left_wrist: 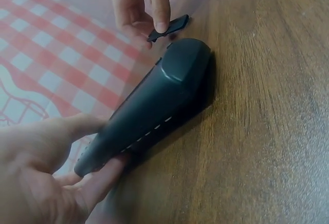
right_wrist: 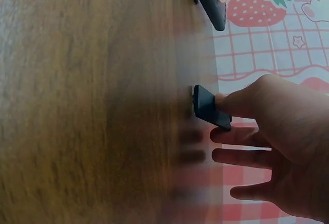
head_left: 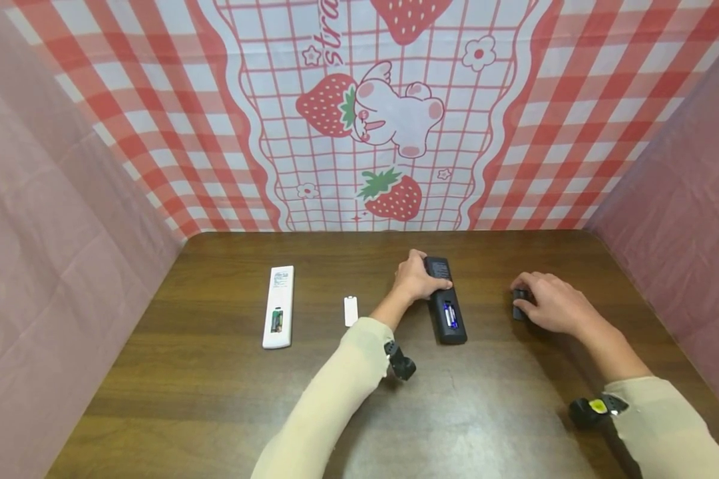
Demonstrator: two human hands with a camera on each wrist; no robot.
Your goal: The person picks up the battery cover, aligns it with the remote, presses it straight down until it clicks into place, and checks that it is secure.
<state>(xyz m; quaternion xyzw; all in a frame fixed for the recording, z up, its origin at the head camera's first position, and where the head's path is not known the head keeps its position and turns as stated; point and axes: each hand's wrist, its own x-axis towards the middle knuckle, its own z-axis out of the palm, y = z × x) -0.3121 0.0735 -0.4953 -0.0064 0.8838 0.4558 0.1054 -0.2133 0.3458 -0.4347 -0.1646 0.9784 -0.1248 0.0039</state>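
Strawberry-print cloth (head_left: 395, 113) backs the wooden table (head_left: 216, 412); the left hand (head_left: 416, 278) grips a black remote (head_left: 446, 297), and the right hand (head_left: 551, 301) pinches a small black cover (head_left: 518, 314).

We list one brown wood-grain table (head_left: 180, 399); behind it, one strawberry-printed, red-and-white checked backdrop (head_left: 204, 126); two plain pinkish drapes (head_left: 54, 239), one flanking each side.

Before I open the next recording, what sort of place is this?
Probably a curtained-off tabletop booth set up for recording: a wood-grain table, a strawberry-print checked cloth hung behind it, and plain pinkish cloths at both sides.
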